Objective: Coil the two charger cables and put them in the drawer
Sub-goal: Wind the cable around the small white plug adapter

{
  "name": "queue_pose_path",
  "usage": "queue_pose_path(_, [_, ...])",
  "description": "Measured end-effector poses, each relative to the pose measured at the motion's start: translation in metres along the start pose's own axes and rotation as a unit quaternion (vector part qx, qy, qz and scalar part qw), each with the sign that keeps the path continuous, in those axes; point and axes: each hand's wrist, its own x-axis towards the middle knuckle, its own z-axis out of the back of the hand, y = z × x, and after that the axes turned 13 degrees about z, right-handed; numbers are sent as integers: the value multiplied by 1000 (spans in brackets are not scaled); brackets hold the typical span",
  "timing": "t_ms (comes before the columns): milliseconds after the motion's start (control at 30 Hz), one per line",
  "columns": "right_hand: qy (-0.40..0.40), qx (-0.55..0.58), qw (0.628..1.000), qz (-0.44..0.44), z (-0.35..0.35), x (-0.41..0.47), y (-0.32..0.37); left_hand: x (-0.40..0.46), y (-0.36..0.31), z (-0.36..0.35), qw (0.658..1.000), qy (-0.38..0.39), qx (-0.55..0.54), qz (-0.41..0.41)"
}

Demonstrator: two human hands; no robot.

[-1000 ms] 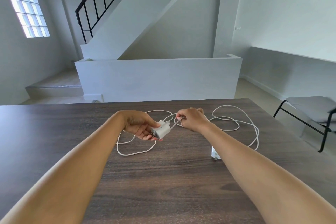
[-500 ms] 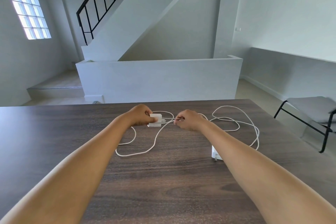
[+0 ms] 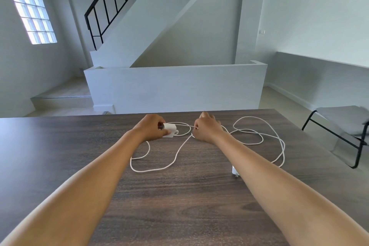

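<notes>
Both hands have drifted farther up the dark wooden table [image 3: 179, 201] over the last second, and the white charger brick [image 3: 170, 130], earlier held low between them, now sits level in the left hand [image 3: 152, 129], whose fingers and thumb curl round it. To its right, the right hand [image 3: 206, 129] pinches the white cable [image 3: 175, 158] where it leaves the brick, a short run stretched nearly straight between the two; its other fingers seem loosely raised. Slack from this cable trails toward the person in a wide loop on the tabletop, while the second cable [image 3: 259, 138] sprawls in loose curves on the right, ending at a second charger brick [image 3: 234, 171] partly hidden behind the right forearm. No drawer is in view. Coiling seems barely begun: I judge it best to keep the brick steady as the anchor, draw even loops with the right hand, and let the cord slide through the pinch so it does not twist or snag the other cable. Both forearms reach forward, converging toward the table's far edge.
</notes>
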Motion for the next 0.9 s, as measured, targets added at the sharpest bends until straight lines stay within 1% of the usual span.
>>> queue_pose_path(67, [22, 104, 994, -14, 0, 0, 0, 0, 0, 2, 1000, -16, 10, -10])
queue_pose_path(133, [46, 243, 967, -53, 0, 0, 0, 1, 0, 3, 999, -27, 16, -15])
queue_pose_path(167, [51, 295, 952, -69, 0, -1, 0, 2, 0, 3, 999, -29, 14, -13])
queue_pose_path(267, [44, 367, 926, -81, 2, -2, -1, 4, 0, 2, 1000, -28, 10, -4])
queue_pose_path(367, [13, 378, 923, -67, -2, -4, -7, 4, 3, -1, 1000, -23, -5, 7])
queue_pose_path(433, [-6, 354, 933, -63, -6, -5, -13, 4, 4, -3, 1000, -20, -19, 13])
queue_pose_path(467, [-12, 303, 951, -66, -6, -5, -14, 4, 4, -4, 999, -21, -22, 14])
queue_pose_path(533, [-17, 147, 987, -57, -5, -6, -13, 4, 3, -6, 999, -21, -32, 22])
queue_pose_path(567, [-21, 89, 995, -48, -4, -6, -11, 5, 3, -7, 999, -18, -40, 28])
queue_pose_path(600, [-24, 55, 997, -42, -5, -5, -10, 6, 2, -8, 998, -15, -46, 34])
queue_pose_path(700, [-35, -2, 999, -31, -6, -4, -7, 6, 0, -6, 998, -8, -56, 39])
queue_pose_path(900, [-41, -4, 999, 33, -8, -10, -11, 4, 2, 2, 996, -11, -73, 50])
